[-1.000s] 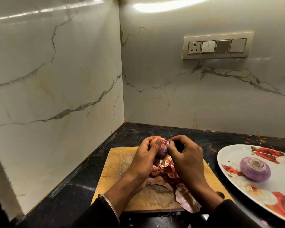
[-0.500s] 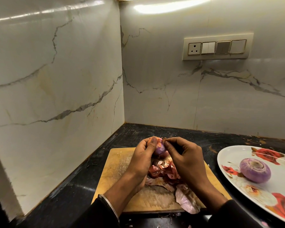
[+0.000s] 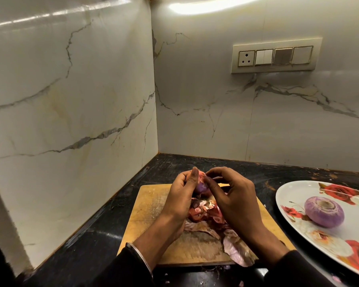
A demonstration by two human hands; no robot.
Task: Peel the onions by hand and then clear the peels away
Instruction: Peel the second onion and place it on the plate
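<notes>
Hands meet above the far end of the wooden cutting board (image 3: 153, 206). Left hand (image 3: 179, 198) grips a partly peeled onion (image 3: 201, 184), thumb laid across it; right hand (image 3: 232, 195) pinches skin at the onion's top. Loose peels (image 3: 207, 214) lie heaped on the board beneath the hands. To the right, a peeled onion (image 3: 323, 212) sits on a rose-patterned plate (image 3: 294, 195) on the dark counter (image 3: 104, 228).

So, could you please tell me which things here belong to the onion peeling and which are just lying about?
Job:
onion in hand
left hand
right hand
peels
cutting board
peeled onion
plate

Lying about:
switch panel
</notes>
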